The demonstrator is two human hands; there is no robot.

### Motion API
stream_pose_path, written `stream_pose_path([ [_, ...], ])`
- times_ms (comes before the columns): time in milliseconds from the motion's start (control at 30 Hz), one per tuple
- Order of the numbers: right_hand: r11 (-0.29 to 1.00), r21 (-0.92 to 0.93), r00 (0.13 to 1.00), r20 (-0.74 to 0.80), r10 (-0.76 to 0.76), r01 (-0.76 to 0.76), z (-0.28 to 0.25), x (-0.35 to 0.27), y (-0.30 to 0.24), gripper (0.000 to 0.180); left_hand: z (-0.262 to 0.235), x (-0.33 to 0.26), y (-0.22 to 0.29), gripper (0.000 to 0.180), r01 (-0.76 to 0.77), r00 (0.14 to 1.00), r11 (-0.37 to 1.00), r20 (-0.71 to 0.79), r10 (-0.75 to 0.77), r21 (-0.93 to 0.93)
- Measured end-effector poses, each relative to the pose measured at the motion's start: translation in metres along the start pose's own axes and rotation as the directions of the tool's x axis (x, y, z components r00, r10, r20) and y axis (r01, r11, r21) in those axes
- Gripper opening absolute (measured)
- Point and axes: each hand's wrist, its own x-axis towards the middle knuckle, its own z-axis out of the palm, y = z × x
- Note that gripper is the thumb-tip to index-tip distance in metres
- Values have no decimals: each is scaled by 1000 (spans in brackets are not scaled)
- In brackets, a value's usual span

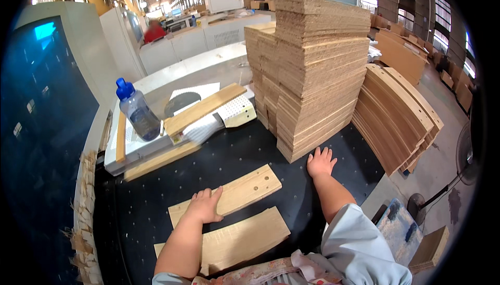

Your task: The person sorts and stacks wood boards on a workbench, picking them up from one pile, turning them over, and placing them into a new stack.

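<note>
Head view: left hand lies spread on a wooden board; at two o'clock, right hand rests spread against the board stack.

A pale rectangular wooden board with drilled holes is pressed flat on the black perforated worktable by the left hand, fingers spread. A second, similar light wooden board is laid just below it. The right hand is placed palm-down at the foot of a tall stack of tan chipboard pieces. A blue-capped clear plastic bottle is stood on the white machine housing to the left.
</note>
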Motion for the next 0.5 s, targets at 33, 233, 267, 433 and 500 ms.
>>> stream_pose_path([
  [33, 1000, -2, 1000, -10, -5, 5, 1, 3, 0, 51, -3, 2, -1, 98, -8, 1000, 1000, -4, 8, 5],
  [233, 999, -43, 999, -37, -9, 7, 7, 6, 2, 48, -18, 13, 0, 103, 12, 992, 995, 126, 0, -94],
  [267, 999, -48, 1000, -6, -7, 6, 6, 4, 2, 48, -24, 19, -6, 103, 37, 985, 990, 173, -12, -138],
  [433, 998, -60, 999, 46, 24, -21, -3, 4, 2, 50, -48, 45, -74, 80, 371, 917, 919, -102, -385, -136],
  [500, 998, -63, 998, 52, 32, -29, -5, 3, 0, 49, -48, 50, -111, 71, 558, 787, 817, -218, -577, -148],
])
